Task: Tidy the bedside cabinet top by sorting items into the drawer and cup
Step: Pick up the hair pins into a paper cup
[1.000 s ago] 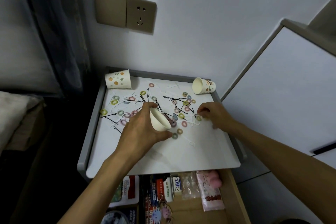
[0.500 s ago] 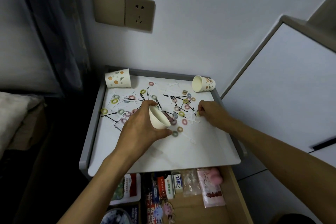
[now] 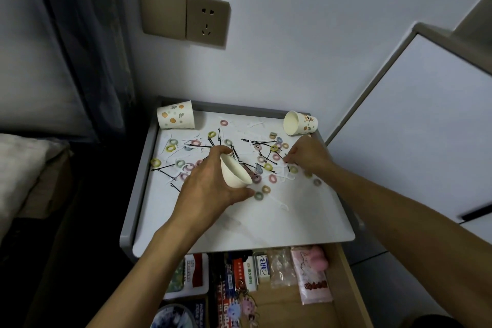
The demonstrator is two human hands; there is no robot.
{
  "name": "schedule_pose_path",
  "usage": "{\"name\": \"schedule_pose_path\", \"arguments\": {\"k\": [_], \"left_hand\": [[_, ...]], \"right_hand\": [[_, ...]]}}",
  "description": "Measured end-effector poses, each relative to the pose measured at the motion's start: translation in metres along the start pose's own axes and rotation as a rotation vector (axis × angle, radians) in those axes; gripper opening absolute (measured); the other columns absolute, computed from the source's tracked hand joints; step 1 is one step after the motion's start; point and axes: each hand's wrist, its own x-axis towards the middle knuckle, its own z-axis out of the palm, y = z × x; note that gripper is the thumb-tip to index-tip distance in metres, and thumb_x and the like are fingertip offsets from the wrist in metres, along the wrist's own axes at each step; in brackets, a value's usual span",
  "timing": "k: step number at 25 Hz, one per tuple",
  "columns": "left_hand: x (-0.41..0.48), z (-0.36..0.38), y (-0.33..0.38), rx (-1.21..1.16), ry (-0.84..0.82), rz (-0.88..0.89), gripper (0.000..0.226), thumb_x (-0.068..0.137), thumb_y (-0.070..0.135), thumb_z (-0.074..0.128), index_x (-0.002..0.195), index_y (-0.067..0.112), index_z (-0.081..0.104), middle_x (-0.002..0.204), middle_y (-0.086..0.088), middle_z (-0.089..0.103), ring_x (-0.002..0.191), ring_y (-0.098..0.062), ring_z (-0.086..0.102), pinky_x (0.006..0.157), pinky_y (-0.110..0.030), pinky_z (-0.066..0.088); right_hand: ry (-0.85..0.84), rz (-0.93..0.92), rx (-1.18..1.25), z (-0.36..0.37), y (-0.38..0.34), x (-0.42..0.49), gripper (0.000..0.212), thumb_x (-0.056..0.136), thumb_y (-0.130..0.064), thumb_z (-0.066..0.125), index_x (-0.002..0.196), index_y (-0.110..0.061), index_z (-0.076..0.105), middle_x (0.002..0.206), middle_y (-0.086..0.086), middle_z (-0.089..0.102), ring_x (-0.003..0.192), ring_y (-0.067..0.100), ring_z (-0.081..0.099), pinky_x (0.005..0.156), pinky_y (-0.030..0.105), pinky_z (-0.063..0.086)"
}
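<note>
Scene: bedside cabinet top (image 3: pixel 266 231), white with a raised grey rim, seen from above with two bare arms reaching over it.
Left grip (image 3: pixel 210 186): grasping a plain white paper cup (image 3: pixel 235 172), thumb on the near side and fingers over the far side; the cup is tilted and held over the middle of the clutter.
Right grip (image 3: pixel 306 154): fingers bunched, tips down among the small items just right of the held cup; I cannot tell whether anything is pinched between them.
Hair ties (image 3: pixel 273 178): many small pastel rings scattered between the two grips, beyond them, and to the left of the left grip.
Hairpins (image 3: pixel 163 167): thin black pins mixed in with the rings, some far left of the left grip.
White picks (image 3: pixel 281 204): slim white plastic pieces lying among the rings; one lies near the thumb of the left grip.
Dotted cup (image 3: pixel 175 114): at the back corner, beyond and left of the left grip.
Cartoon cup (image 3: pixel 300 124): on its side, just beyond the right grip, mouth facing left.
Drawer (image 3: pixel 287 311): open beneath both forearms, holding packets and small boxes.
</note>
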Motion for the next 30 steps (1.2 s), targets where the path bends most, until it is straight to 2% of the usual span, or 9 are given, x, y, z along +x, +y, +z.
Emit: {"name": "schedule_pose_path", "arguments": {"k": [3, 5, 9, 13, 17, 21, 24, 28, 30], "left_hand": [[0.001, -0.002, -0.002, -0.003, -0.001, 0.008, 0.083, 0.059, 0.048, 0.087, 0.126, 0.035, 0.041, 0.102, 0.015, 0.054, 0.093, -0.014, 0.049, 0.067, -0.026, 0.036], [0.002, -0.003, -0.004, -0.003, 0.003, 0.008, 0.082, 0.059, 0.049, 0.087, 0.125, 0.036, 0.041, 0.101, 0.016, 0.054, 0.093, -0.013, 0.049, 0.064, -0.022, 0.035], [0.001, -0.002, -0.002, 0.005, -0.007, 0.006, 0.082, 0.059, 0.052, 0.085, 0.125, 0.037, 0.04, 0.101, 0.013, 0.054, 0.094, -0.016, 0.05, 0.068, -0.029, 0.036], [-0.001, -0.003, -0.002, 0.011, -0.014, 0.007, 0.082, 0.059, 0.052, 0.084, 0.126, 0.037, 0.039, 0.103, 0.013, 0.054, 0.093, -0.014, 0.049, 0.063, -0.024, 0.034], [-0.002, -0.006, -0.003, 0.021, 0.01, 0.019, 0.081, 0.06, 0.05, 0.085, 0.125, 0.037, 0.039, 0.097, 0.02, 0.05, 0.088, -0.009, 0.043, 0.061, -0.01, 0.027], [-0.001, -0.008, -0.005, 0.022, 0.012, 0.01, 0.081, 0.06, 0.05, 0.085, 0.126, 0.037, 0.039, 0.098, 0.02, 0.049, 0.088, -0.008, 0.042, 0.06, -0.009, 0.025], [0.002, -0.009, -0.007, 0.018, 0.017, 0.008, 0.081, 0.059, 0.051, 0.085, 0.125, 0.038, 0.04, 0.097, 0.02, 0.05, 0.088, -0.008, 0.044, 0.061, -0.009, 0.027], [0.003, -0.009, -0.008, 0.03, 0.018, 0.001, 0.08, 0.059, 0.053, 0.085, 0.123, 0.04, 0.039, 0.097, 0.019, 0.051, 0.089, -0.012, 0.045, 0.062, -0.012, 0.03], [0.003, -0.009, -0.008, 0.031, 0.019, 0.001, 0.08, 0.059, 0.053, 0.085, 0.122, 0.04, 0.038, 0.095, 0.02, 0.051, 0.088, -0.011, 0.046, 0.061, -0.012, 0.029]], "right_hand": [[0.036, 0.096, -0.133, 0.009, -0.01, 0.0, 0.038, 0.078, -0.038, 0.079, 0.101, -0.01, 0.069, 0.098, 0.007, 0.071, 0.091, 0.025, 0.066, 0.072, 0.032, 0.053], [0.063, 0.093, -0.201, 0.013, -0.016, 0.001, 0.033, 0.082, -0.034, 0.075, 0.104, -0.011, 0.065, 0.103, 0.008, 0.07, 0.093, 0.025, 0.065, 0.068, 0.029, 0.046], [0.013, 0.101, -0.237, 0.017, -0.019, -0.001, 0.022, 0.091, -0.023, 0.061, 0.109, -0.011, 0.059, 0.108, 0.01, 0.065, 0.094, 0.027, 0.062, 0.066, 0.029, 0.038], [-0.081, 0.066, -0.152, 0.015, -0.013, -0.003, 0.022, 0.096, -0.02, 0.053, 0.109, -0.004, 0.06, 0.11, 0.015, 0.064, 0.098, 0.031, 0.062, 0.07, 0.032, 0.043], [-0.023, 0.018, -0.124, 0.004, -0.004, -0.002, 0.018, 0.097, -0.015, 0.05, 0.102, -0.004, 0.063, 0.098, 0.015, 0.067, 0.082, 0.032, 0.065, 0.07, 0.04, 0.055], [0.062, -0.058, 0.02, 0.001, 0.0, -0.003, 0.017, 0.092, -0.013, 0.059, 0.105, -0.014, 0.07, 0.095, 0.007, 0.071, 0.065, 0.019, 0.06, 0.057, 0.032, 0.051], [0.048, -0.074, 0.193, -0.001, 0.001, -0.002, 0.015, 0.089, -0.014, 0.066, 0.101, -0.012, 0.075, 0.094, 0.007, 0.074, 0.076, 0.018, 0.063, 0.069, 0.032, 0.051], [0.104, -0.112, 0.496, -0.015, -0.01, -0.019, 0.01, 0.09, -0.018, 0.066, 0.085, -0.012, 0.073, 0.077, 0.001, 0.072, 0.067, 0.006, 0.062, 0.053, 0.013, 0.045], [0.029, -0.229, 0.609, -0.03, -0.023, -0.031, 0.01, 0.091, -0.013, 0.065, 0.083, -0.011, 0.072, 0.076, 0.005, 0.072, 0.06, 0.001, 0.065, 0.055, 0.009, 0.046]]}}
